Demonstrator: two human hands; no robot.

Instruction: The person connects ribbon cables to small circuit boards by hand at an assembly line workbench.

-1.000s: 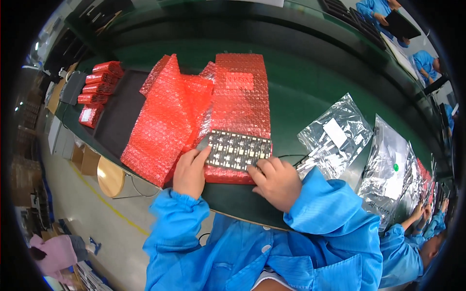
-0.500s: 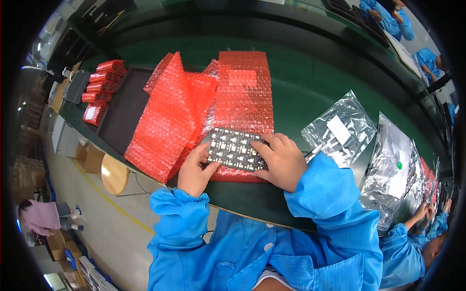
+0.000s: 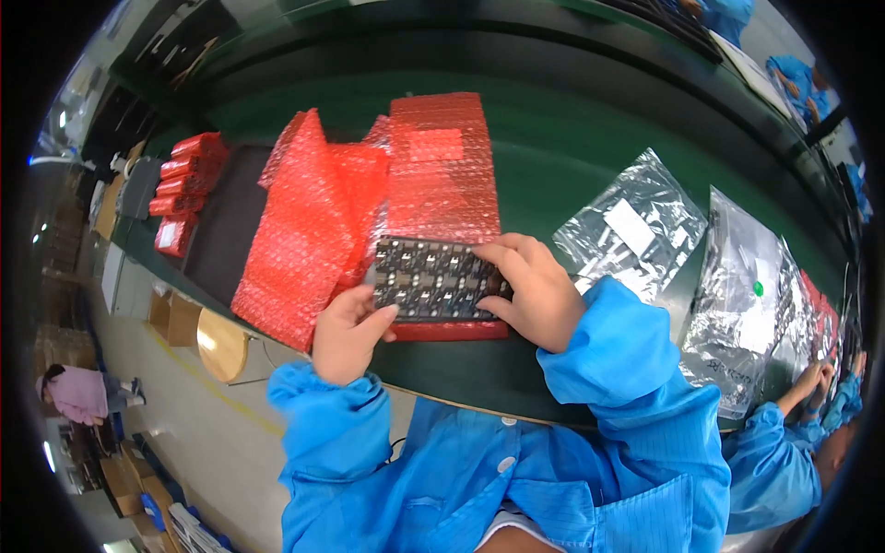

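Nearest, blue sleeves rising from the lower edge. Left hand curled around the left end of a dark circuit board, thumb on top; right hand closed over its right end, fingers draped across the upper edge. Board held level just above the near edge of the green table, long axis running left to right, component face upward. Directly beneath and behind it, a red bubble-wrap bag lying flat, stretching away from the body; whether anything sits inside, impossible to tell. Just left, a second red bubble-wrap sheet, loosely folded and tilted, overlapping a black mat. Farther left, a stack of small red wrapped packs near the table's end. To the right, well apart from the board, silver antistatic bags, flat and crinkled, contents not visible. At far right, another person's hands in blue sleeves at the same table. Below left, a pale floor with a yellow line, cardboard boxes and a round stool.
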